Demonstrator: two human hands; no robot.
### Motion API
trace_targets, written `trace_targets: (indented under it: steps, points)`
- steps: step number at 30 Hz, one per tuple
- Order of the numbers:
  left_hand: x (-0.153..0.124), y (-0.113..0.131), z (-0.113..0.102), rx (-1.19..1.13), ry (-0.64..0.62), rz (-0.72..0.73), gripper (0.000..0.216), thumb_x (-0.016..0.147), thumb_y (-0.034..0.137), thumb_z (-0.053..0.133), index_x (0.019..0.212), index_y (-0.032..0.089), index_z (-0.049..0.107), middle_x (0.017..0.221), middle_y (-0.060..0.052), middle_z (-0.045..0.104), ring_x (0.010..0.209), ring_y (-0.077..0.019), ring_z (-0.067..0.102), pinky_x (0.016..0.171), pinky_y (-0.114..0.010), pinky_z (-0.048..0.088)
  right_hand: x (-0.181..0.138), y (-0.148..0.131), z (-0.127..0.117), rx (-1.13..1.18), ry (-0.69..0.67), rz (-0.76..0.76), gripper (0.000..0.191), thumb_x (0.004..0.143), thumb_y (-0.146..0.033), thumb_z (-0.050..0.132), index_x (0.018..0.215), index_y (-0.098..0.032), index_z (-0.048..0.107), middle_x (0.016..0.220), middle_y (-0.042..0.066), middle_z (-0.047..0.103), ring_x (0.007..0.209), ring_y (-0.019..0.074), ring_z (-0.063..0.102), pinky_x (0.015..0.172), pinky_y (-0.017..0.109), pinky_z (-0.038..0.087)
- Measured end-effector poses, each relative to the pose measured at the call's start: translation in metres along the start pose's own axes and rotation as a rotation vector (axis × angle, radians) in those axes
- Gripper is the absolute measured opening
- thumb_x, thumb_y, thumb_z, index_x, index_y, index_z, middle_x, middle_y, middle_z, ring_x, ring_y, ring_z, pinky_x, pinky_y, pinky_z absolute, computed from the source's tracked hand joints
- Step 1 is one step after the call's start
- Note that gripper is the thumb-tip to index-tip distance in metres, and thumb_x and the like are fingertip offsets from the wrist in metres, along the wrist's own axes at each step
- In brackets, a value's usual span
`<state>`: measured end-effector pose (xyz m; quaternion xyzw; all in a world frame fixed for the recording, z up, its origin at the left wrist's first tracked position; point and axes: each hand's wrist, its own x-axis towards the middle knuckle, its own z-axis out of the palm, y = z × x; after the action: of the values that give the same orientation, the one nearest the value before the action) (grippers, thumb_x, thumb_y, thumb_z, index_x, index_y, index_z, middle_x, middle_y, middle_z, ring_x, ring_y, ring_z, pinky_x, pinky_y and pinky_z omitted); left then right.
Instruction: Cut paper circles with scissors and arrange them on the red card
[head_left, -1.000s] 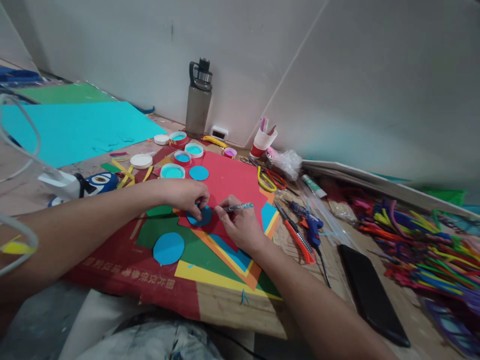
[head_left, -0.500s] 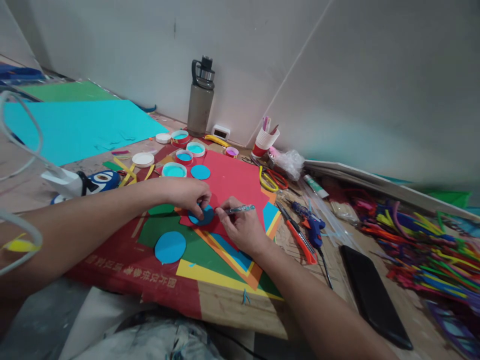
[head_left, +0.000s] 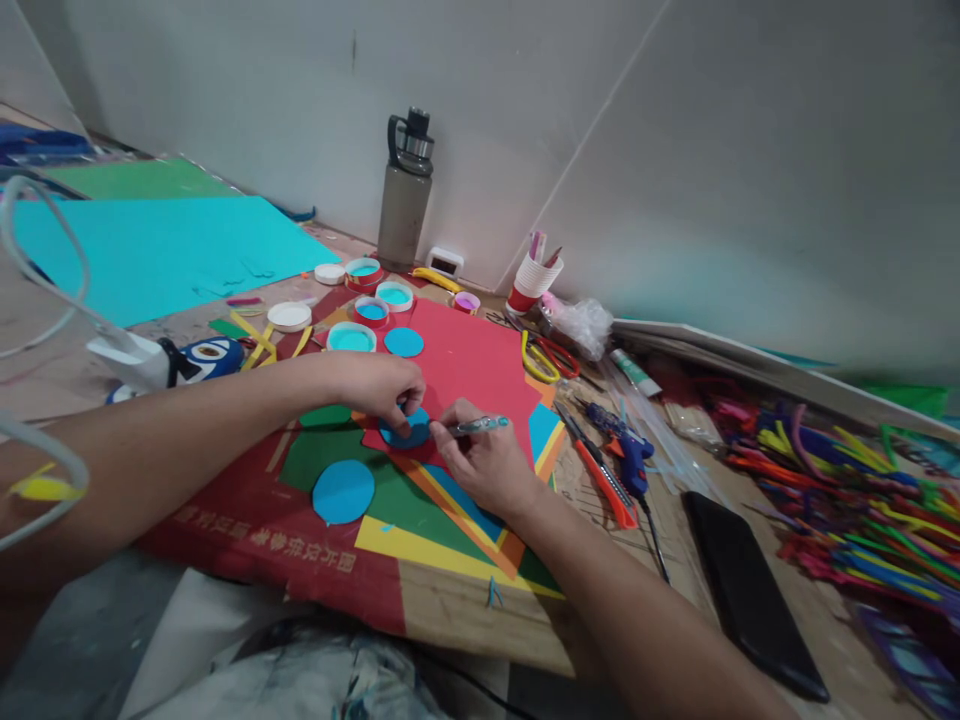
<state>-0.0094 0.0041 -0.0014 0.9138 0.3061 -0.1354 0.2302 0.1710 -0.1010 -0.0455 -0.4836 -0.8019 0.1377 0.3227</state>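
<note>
My left hand (head_left: 384,390) presses its fingertips down on a blue paper circle (head_left: 412,430), which lies at the near left edge of a red paper sheet (head_left: 469,355). Held in my right hand (head_left: 484,462) is a pen (head_left: 480,425), its tip by the circle's right edge. A second blue circle (head_left: 404,342) rests farther back on the red sheet. Closer to me, a third blue circle (head_left: 343,491) lies on green paper (head_left: 390,495). Orange, yellow and blue sheets stick out from under the red one.
Several round tubs of blue paint (head_left: 351,338) stand behind my left hand. To the right lie scissors (head_left: 541,360), a box cutter (head_left: 600,475), a glue gun (head_left: 630,450), a black phone (head_left: 750,590) and colourful pipe cleaners (head_left: 870,500). A bottle (head_left: 405,205) stands by the wall.
The view has shifted slightly. Both hands stay at the same circle, the left fingers on it and the pen at its right edge.
</note>
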Motion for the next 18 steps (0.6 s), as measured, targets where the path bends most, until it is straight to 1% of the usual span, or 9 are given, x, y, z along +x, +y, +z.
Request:
trace_targets:
  steps: [7,13,18]
  points:
    - [0.001,-0.001,0.000,0.003,0.010,0.004,0.025,0.071,0.037,0.069,0.088,0.019,0.066,0.088,-0.003,0.068,0.077,-0.0157,0.057,0.058,-0.023,0.034,-0.002,-0.005,0.001,0.014,-0.013,-0.005,0.021,0.093,-0.032,0.048,0.075,-0.021,0.053,0.058,-0.001,0.054,0.051,0.0110,0.047,0.051,0.023,0.033]
    - [0.002,-0.004,0.001,-0.017,0.010,0.018,0.030,0.072,0.043,0.068,0.090,0.018,0.067,0.086,-0.003,0.068,0.075,-0.0158,0.057,0.059,-0.024,0.034,-0.003,-0.008,0.003,0.019,-0.025,-0.016,0.019,0.092,-0.031,0.048,0.078,-0.021,0.055,0.061,0.000,0.059,0.053,0.0113,0.051,0.054,0.022,0.036]
    - [0.002,-0.005,0.001,-0.026,0.008,0.023,0.031,0.073,0.044,0.067,0.089,0.017,0.067,0.084,-0.004,0.067,0.073,-0.0159,0.056,0.058,-0.024,0.033,-0.002,-0.013,0.006,0.052,-0.017,-0.027,0.021,0.093,-0.031,0.047,0.077,-0.020,0.055,0.059,-0.001,0.057,0.050,0.0109,0.049,0.051,0.023,0.034]
